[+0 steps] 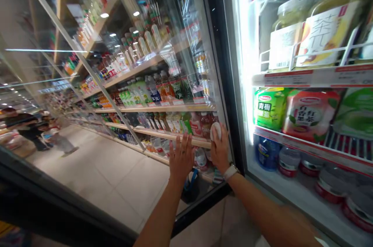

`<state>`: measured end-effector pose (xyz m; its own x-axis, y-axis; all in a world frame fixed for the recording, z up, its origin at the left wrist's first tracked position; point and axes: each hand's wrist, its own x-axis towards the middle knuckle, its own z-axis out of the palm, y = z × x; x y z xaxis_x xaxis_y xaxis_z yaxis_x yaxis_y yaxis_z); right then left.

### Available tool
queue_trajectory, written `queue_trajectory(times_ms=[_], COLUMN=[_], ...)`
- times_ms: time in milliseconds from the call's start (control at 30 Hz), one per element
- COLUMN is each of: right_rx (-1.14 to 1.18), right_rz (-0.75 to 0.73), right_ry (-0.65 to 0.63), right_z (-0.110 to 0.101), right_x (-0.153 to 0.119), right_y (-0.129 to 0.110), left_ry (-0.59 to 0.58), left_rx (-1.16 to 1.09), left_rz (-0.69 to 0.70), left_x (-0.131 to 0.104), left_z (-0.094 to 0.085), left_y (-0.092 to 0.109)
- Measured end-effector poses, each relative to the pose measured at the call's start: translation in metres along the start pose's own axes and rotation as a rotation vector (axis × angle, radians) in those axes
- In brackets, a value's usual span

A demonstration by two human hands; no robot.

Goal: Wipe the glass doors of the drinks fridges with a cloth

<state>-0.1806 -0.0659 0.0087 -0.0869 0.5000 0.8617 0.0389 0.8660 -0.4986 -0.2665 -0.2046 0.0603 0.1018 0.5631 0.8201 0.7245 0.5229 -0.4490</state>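
Observation:
An open glass cooler door [116, 153] with a dark frame stands before me. Against its glass, near the lower right, my left hand [181, 157] lies flat with fingers stretched out. Beside it, my right hand [220, 151] presses a white rounded pad or folded cloth [216, 131] to the glass close to the door's edge; its exact kind cannot be made out. A pale band circles the right wrist. Bottles on store shelves [163, 107] show through or in the glass behind both hands.
To the right is the lit cooler, with a green pack [269, 109], a red pack [310, 114] and tea bottles [323, 33] behind wire rails. The dark door frame [224, 64] runs between door and cooler. People [32, 126] are at the far left.

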Motion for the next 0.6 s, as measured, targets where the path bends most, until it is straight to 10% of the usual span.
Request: queue_trajectory(times_ms=[167, 433, 600], right_rx=[0.026, 0.03, 0.008], right_rz=[0.075, -0.288, -0.027], right_ry=[0.053, -0.202, -0.031], right_z=[-0.001, 0.007, -0.006], right_x=[-0.002, -0.048, -0.015], right_y=[0.0, -0.025, 0.01], left_ry=[-0.026, 0.01, -0.006], left_rx=[-0.017, 0.003, 0.004], left_rz=[-0.011, 0.009, -0.007], left_x=[-0.001, 0.002, 0.002], left_z=[0.001, -0.001, -0.001], left_y=[0.001, 0.0, 0.001])
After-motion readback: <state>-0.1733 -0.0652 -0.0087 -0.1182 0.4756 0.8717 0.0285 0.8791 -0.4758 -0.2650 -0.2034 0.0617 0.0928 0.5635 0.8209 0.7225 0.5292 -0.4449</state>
